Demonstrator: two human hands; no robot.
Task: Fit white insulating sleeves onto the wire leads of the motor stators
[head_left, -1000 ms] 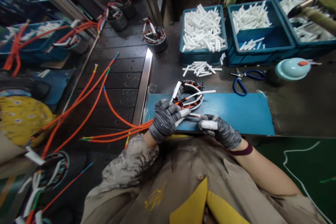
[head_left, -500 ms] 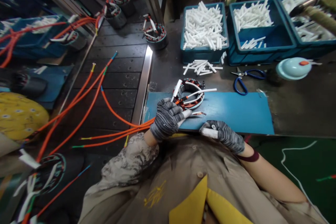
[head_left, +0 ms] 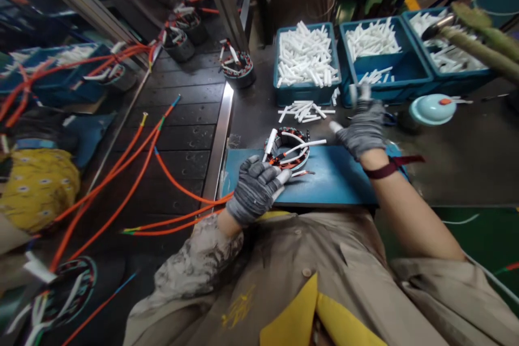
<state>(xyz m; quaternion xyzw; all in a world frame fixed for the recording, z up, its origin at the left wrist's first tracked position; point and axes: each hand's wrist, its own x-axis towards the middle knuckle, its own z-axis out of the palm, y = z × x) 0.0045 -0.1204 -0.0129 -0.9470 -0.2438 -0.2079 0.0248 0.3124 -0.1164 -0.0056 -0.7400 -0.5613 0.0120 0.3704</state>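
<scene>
A ring-shaped motor stator [head_left: 307,159] with orange-and-black windings lies on a blue mat [head_left: 336,173]. White sleeves [head_left: 312,144] cover several of its leads. At its near left edge is my left hand [head_left: 257,188], in a grey glove with white fingertips, its fingers closed over the wire leads. A bare-ended wire [head_left: 304,173] pokes out past these fingertips. My right hand [head_left: 364,124], gloved alike, is stretched over the bench by the middle bin, thumb and fingers apart. Blue-handled snips [head_left: 390,118] are mostly hidden behind it.
Blue bins [head_left: 307,98] of white sleeves line the back, with loose sleeves [head_left: 306,112] in front. A light-blue lidded pot [head_left: 433,109] stands right. Orange cables [head_left: 182,184] run left across dark slats, near other stators [head_left: 238,67]. A co-worker's yellow sleeve [head_left: 44,189] shows at left.
My right hand has moved from the mat's front edge forward and right, over the snips, and its fingers have spread. My left hand stays at the stator.
</scene>
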